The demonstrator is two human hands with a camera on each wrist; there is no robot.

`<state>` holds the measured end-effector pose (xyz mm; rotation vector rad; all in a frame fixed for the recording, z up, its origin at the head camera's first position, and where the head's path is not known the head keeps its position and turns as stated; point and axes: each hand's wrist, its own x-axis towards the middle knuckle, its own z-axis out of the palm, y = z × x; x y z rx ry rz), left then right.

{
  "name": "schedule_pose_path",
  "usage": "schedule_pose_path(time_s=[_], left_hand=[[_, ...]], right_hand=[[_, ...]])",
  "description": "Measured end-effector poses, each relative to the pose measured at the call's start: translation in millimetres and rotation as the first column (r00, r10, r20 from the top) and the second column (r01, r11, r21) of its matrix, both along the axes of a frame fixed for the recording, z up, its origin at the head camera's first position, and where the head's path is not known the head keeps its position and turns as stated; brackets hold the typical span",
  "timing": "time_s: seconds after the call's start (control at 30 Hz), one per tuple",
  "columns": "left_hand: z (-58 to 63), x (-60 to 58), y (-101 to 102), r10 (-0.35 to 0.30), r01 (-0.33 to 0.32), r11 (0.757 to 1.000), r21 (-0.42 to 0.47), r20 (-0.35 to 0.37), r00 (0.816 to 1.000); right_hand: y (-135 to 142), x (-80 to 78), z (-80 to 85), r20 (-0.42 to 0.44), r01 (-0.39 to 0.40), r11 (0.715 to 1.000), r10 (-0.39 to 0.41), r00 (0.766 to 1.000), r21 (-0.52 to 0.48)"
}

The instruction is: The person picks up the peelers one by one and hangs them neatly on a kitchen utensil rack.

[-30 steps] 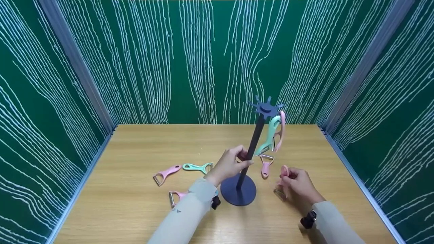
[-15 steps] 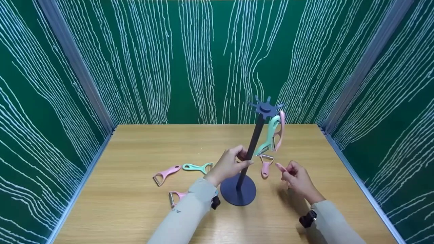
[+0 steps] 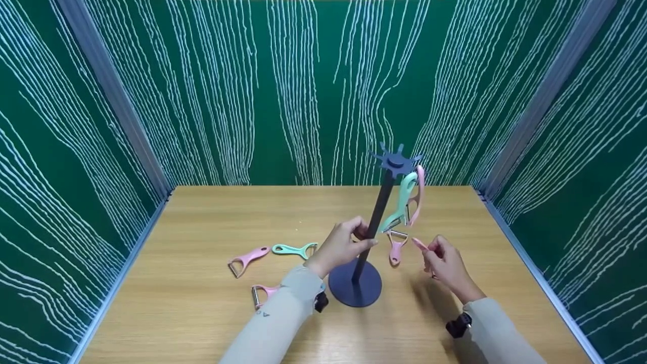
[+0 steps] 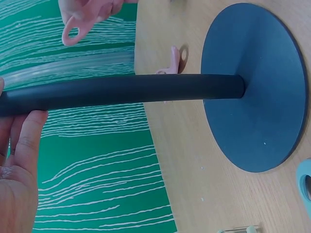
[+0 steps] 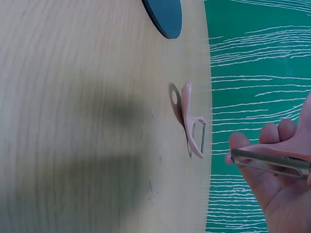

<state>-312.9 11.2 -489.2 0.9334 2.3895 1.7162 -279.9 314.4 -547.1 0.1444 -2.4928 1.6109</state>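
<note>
My left hand [image 3: 339, 244] grips the dark pole [image 3: 382, 202] of an upright stand whose round base [image 3: 355, 293] sits on the table. My right hand [image 3: 450, 268], raised to the right of the stand, holds a pink peeler [image 3: 419, 244]. In the left wrist view the holed handle end of that peeler [image 4: 73, 31] sticks out of the fingers; in the right wrist view its metal blade [image 5: 269, 160] shows by the palm. From the stand's pronged top [image 3: 396, 162] hang a green peeler [image 3: 406, 192] and a pink peeler [image 3: 421, 187].
On the table [image 3: 227, 212], a pink peeler [image 3: 396, 251] lies between stand and right hand. Left of the stand lie a pink peeler [image 3: 250, 258], a green peeler [image 3: 290, 249] and another pink peeler [image 3: 257, 298] partly hidden by my left sleeve. Green walls surround the table.
My right hand has risen slightly and turned the pink peeler, so its handle end now points up and toward the stand. The left hand and stand have stayed in place.
</note>
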Motion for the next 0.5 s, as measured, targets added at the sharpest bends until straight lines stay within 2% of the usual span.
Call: schedule_pose_path(time_s=[0.17,0.37,0.5], left_hand=[[-0.1,0.6,0.5,0.006,-0.006,1.0,0.0,0.0,1.0],[-1.0,0.3,0.9,-0.003,0.003,1.0,0.005,0.025,1.0],[-0.8,0.8,0.2,-0.005,0.005,1.0,0.008,0.031,0.999]], right_hand=[[-0.6,-0.7,3.2,-0.08,0.008,0.999,-0.012,0.997,-0.046],[-1.7,0.0,13.5,-0.071,0.037,0.998,-0.042,0.997,-0.059],[-2.8,-1.4,18.5,-0.078,0.019,0.996,-0.026,0.997,-0.082]])
